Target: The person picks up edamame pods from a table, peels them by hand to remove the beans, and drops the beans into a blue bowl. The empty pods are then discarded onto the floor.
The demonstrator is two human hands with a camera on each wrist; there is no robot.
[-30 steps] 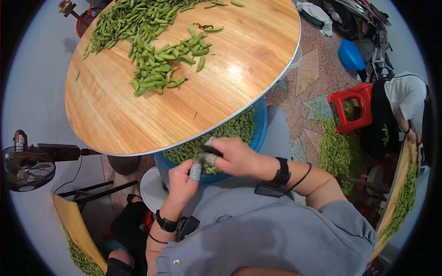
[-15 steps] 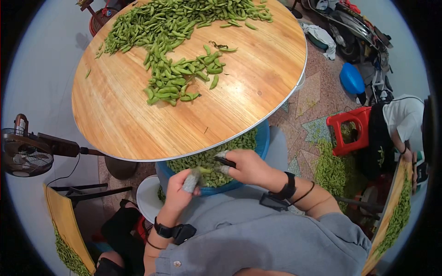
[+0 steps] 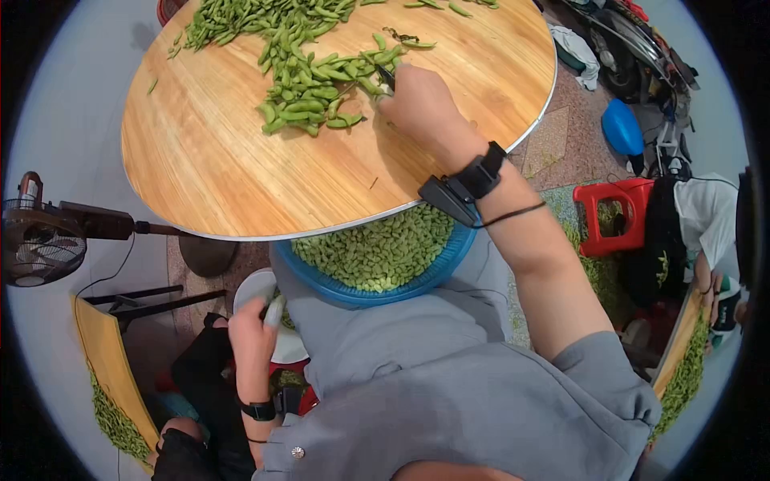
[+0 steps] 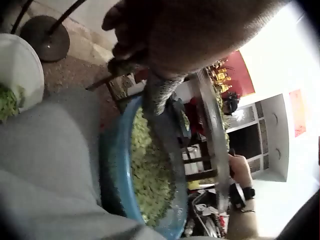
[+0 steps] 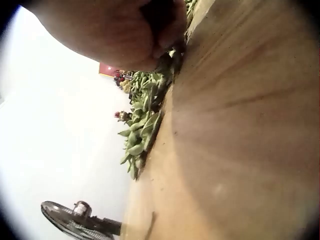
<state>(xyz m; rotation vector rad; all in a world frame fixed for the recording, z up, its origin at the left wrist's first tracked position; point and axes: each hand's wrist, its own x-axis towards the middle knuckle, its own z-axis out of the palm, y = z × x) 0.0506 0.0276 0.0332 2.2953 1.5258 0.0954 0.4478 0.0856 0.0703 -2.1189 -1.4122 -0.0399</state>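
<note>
My right hand [image 3: 421, 100] reaches over the round wooden table [image 3: 241, 184], at the near edge of a spread of green soybean pods [image 3: 305, 104]. It grips a slim black tool [image 3: 386, 77], its tip among the pods; the kind is not clear. Lower left, my left hand [image 3: 252, 341] hangs over a white bucket [image 3: 290, 345], its thumb wrapped in grey tape. In the left wrist view its fingers are curled and in shadow, with a dark greenish piece at the fingertips; whether they hold it I cannot tell. A blue basin [image 3: 361, 298] of shelled beans [image 3: 377, 252] sits on my lap.
The table edge overhangs the basin. A brown fan [image 3: 44, 240] stands at left. To the right are a red stool [image 3: 613, 216], a blue basin-like object [image 3: 622, 127], pods on the floor and a person in a white shirt [image 3: 706, 208] beside another pod-covered table.
My hands were together over the basin and have parted. The right one moved up onto the table with the black tool; the left one moved down and left to the white bucket.
</note>
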